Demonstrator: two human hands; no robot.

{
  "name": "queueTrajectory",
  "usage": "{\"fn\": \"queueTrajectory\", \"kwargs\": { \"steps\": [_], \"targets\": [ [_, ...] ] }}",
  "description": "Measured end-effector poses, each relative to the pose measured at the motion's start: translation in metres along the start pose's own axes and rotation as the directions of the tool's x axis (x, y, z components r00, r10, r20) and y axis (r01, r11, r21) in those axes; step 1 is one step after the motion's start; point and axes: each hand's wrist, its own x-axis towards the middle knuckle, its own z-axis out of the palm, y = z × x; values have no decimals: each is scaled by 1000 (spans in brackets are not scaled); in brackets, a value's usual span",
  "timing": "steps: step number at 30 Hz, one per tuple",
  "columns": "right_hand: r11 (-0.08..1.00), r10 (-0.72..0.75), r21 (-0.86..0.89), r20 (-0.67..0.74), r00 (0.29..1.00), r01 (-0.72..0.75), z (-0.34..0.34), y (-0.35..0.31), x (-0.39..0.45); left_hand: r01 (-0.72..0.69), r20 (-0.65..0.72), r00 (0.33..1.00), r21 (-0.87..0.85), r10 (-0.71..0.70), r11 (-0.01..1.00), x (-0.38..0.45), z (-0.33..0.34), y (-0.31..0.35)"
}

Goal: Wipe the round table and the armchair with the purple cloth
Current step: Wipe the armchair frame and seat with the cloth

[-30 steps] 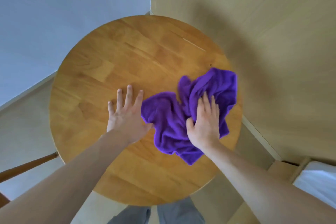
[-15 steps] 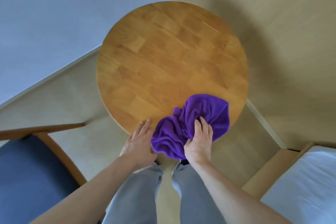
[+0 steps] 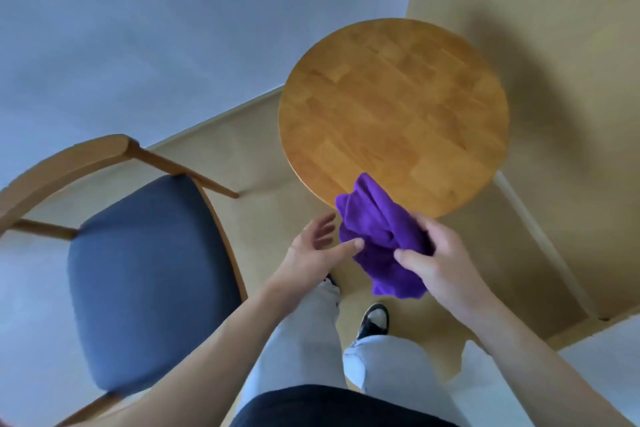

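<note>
Right hand w/ fingers curled round bunched purple cloth, held in air just off near edge of round bench, left hand fingers loosely spread, thumb touching cloth, blue-seat armchair at left

Counted one round table, one armchair (blue seat), one purple cloth, two hands.

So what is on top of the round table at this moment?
Nothing rests on the round table; its wood top shows bare. The purple cloth, gripped by the right hand, is held up and hides a bit of the near edge.
</note>
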Motion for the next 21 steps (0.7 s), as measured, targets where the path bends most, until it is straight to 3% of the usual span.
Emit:
{"fn": "queueTrajectory", "kwargs": {
  "steps": [3,5,10,14,21],
  "targets": [
    [985,-82,163,116,990,62,-15,-28,-72,-49,163,983,-240,90,970,-54,27,13],
    [967,-101,245,131,986,66,-17,-34,-105,-93,183,971,-311,156,946,-88,42,23],
    [978,-124,177,61,990,111,0,-41,-160,-199,107,961,-367,254,908,-157,45,31],
    [990,-109,111,223,969,86,24,-51,-182,-270,72,949,-309,306,912,-200,11,13],
    [992,-84,-45,488,869,121,132,-78,-200,-368,-226,928,-451,295,813,-295,-66,-50]
  ]
}}
